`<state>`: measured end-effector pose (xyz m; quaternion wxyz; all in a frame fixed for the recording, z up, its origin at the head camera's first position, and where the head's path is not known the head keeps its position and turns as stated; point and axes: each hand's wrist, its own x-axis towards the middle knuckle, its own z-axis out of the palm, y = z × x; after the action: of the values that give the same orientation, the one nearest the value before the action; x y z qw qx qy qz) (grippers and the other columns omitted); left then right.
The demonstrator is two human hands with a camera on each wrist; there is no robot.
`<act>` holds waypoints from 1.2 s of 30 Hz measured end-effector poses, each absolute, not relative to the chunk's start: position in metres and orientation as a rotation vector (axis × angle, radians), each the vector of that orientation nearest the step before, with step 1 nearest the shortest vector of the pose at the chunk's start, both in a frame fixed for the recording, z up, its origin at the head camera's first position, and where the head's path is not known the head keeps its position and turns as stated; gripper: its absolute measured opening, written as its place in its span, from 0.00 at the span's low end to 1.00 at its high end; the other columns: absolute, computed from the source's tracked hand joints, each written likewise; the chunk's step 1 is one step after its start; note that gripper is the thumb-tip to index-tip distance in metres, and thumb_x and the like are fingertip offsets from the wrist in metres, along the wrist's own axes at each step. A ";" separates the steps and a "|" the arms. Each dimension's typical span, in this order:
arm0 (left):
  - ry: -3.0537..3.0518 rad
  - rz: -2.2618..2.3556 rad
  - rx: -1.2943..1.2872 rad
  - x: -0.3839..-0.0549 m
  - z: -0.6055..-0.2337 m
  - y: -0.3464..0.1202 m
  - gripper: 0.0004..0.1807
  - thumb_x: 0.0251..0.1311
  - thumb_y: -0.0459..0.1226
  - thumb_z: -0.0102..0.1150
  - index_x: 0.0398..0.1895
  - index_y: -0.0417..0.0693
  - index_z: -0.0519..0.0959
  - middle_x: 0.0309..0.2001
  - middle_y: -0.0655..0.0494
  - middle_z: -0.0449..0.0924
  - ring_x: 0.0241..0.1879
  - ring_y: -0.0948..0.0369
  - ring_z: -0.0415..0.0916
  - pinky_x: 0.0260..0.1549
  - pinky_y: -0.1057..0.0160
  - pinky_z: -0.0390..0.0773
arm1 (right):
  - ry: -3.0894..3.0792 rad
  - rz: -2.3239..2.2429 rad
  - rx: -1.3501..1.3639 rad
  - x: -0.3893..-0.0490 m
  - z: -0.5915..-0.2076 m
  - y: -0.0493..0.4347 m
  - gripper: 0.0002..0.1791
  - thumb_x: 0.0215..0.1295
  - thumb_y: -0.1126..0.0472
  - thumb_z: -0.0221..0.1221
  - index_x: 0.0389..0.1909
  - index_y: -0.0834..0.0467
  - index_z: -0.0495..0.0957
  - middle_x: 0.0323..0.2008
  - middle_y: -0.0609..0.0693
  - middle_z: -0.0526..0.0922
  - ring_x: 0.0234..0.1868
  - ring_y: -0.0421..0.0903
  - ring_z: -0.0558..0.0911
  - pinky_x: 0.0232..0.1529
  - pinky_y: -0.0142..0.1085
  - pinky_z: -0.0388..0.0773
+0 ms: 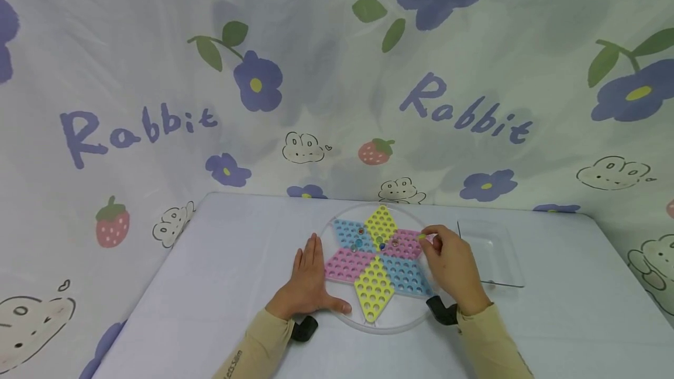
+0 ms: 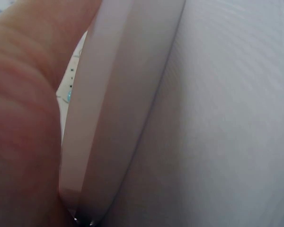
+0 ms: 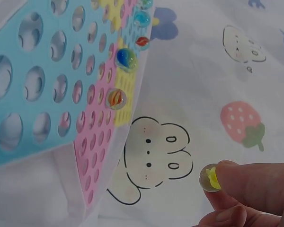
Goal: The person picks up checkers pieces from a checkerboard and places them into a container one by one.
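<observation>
Some room between marble [image 3: 208, 178] and board [image 3: 47, 107]

Saw, lower centre of the head view, a star board [image 1: 374, 285] in yellow, pink and light blue diamonds. Found, lower right of the right wrist view, a clear marble [image 3: 206, 178] with a yellow swirl; towards the upper middle, a blue-and-green marble [image 3: 126, 59] and an orange-streaked marble [image 3: 116, 99]. Noted, in the head view, a white surface [image 1: 221, 256], tan sleeves [image 1: 258, 341] at the bottom and, across the top, a white backdrop [image 1: 316, 75] patterned with violet flowers, green leaves and pink-red strawberries.
</observation>
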<state>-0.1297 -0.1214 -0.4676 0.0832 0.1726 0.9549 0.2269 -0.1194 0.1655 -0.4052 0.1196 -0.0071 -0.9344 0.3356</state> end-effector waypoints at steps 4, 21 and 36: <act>2.848 0.678 0.513 -0.130 -0.467 -0.121 0.84 0.18 0.72 0.66 0.70 0.32 0.30 0.72 0.38 0.27 0.71 0.48 0.28 0.66 0.46 0.33 | -2.691 0.970 0.002 -0.119 -0.405 0.170 0.10 0.63 0.61 0.57 0.43 0.60 0.77 0.20 0.49 0.66 0.19 0.42 0.64 0.18 0.31 0.59; 2.836 0.690 0.515 -0.131 -0.469 -0.122 0.84 0.18 0.73 0.65 0.70 0.32 0.30 0.72 0.39 0.26 0.71 0.48 0.27 0.66 0.45 0.33 | -2.627 0.961 -0.058 -0.120 -0.404 0.193 0.10 0.64 0.60 0.56 0.42 0.61 0.78 0.19 0.50 0.65 0.18 0.43 0.64 0.14 0.31 0.60; 2.820 0.698 0.496 -0.131 -0.468 -0.122 0.85 0.17 0.73 0.66 0.70 0.33 0.29 0.72 0.39 0.25 0.71 0.49 0.26 0.66 0.46 0.33 | -2.622 0.932 -0.148 -0.124 -0.415 0.211 0.12 0.65 0.58 0.56 0.43 0.62 0.77 0.21 0.50 0.68 0.19 0.44 0.66 0.16 0.32 0.62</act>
<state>-0.1312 -0.1225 -0.4683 0.0973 0.1675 0.9523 0.2359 -0.1236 0.2115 -0.4146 0.1764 -0.0522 -0.9262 0.3292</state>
